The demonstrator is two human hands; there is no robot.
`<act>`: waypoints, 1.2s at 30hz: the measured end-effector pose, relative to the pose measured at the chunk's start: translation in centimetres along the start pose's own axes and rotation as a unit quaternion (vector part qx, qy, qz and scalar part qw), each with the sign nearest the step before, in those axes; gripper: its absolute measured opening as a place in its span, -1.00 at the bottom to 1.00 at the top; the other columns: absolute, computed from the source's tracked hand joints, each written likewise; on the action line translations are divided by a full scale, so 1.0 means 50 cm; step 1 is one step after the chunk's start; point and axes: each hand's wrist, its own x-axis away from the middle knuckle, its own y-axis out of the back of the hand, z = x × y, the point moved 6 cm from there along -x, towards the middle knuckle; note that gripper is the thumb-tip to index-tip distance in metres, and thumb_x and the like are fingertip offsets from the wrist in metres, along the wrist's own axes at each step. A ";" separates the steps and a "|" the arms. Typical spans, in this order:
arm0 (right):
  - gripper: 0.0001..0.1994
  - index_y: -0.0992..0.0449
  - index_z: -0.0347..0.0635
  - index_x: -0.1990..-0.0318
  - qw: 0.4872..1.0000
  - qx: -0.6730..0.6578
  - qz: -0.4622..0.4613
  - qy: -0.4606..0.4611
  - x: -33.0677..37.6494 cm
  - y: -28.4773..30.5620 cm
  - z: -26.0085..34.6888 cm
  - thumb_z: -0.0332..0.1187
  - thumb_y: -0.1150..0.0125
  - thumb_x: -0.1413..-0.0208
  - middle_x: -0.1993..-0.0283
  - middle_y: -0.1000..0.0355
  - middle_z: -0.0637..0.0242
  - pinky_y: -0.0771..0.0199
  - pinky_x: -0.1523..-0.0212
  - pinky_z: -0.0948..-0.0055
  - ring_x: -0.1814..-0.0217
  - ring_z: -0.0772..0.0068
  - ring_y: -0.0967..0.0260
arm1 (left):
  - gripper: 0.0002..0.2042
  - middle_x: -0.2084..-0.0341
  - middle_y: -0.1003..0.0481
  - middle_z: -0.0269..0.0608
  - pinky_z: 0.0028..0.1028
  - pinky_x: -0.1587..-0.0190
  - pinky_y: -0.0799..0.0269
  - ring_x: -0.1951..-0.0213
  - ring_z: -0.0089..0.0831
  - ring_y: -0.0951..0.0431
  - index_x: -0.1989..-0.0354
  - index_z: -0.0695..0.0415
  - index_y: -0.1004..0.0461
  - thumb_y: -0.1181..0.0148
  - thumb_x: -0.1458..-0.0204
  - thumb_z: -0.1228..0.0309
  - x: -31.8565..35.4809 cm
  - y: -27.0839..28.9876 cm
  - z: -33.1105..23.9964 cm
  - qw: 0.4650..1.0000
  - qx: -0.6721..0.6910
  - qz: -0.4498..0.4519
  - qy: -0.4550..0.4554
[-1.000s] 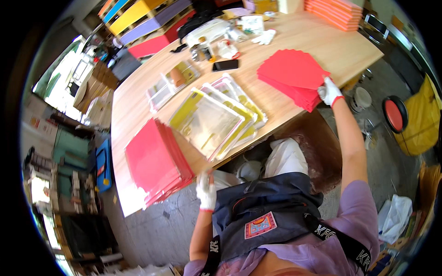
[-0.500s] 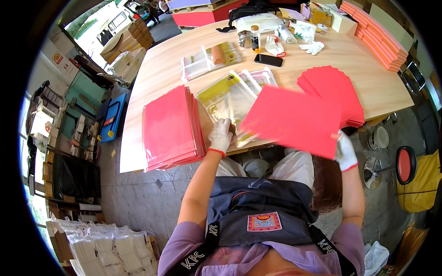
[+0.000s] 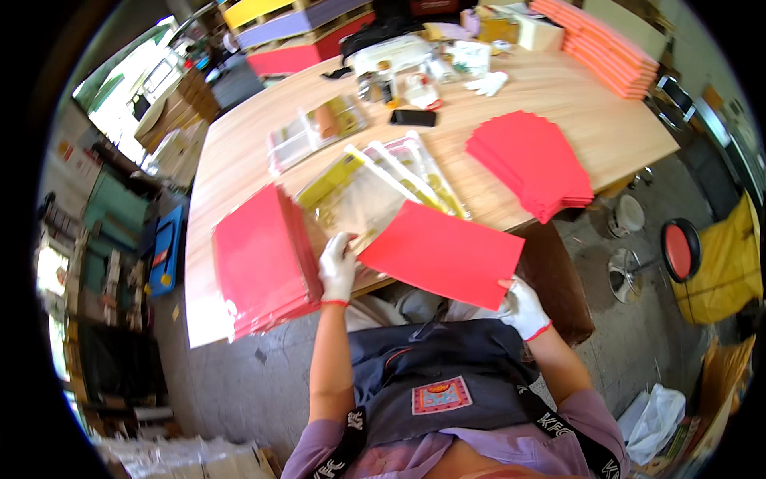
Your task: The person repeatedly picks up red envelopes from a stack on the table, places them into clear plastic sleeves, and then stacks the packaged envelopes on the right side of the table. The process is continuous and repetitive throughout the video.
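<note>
Red, smooth and rectangular, one single red sheet (image 3: 445, 257) is held out over the front edge of the pale wooden table (image 3: 638, 132). Its long axis runs crosswise before the person, sloping down to the right; one short edge faces the left side, the other the right. The white-gloved right hand (image 3: 524, 310) grips its near right corner between thumb and fingers. The white-gloved left hand (image 3: 338, 270), fingers curled, is near the sheet's left corner; I can't tell whether they pinch anything.

Behind the sheet, partly covered by it, lie clear plastic sleeves with yellow bands (image 3: 335, 190), at least three overlapping. One film-wrapped red stack (image 3: 263, 251) sits just beside the left hand, crowding that side. Farther right rests one fanned red pile (image 3: 531, 164), its sheets too many to count from here. Beyond are one black phone (image 3: 412, 118) and one empty white glove (image 3: 487, 84).
</note>
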 end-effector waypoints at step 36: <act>-0.79 -0.30 -0.26 0.08 0.991 0.091 -0.096 -0.036 -0.021 -0.046 -0.186 -0.42 -0.01 -0.14 0.23 -0.41 0.16 -0.58 0.33 0.30 0.32 0.29 -0.46 | -0.57 0.04 -0.35 -0.16 -0.36 0.00 -0.33 0.04 -0.34 -0.36 -0.04 0.14 -0.27 0.10 -0.14 0.09 0.370 -0.376 0.013 0.723 0.628 0.105 0.269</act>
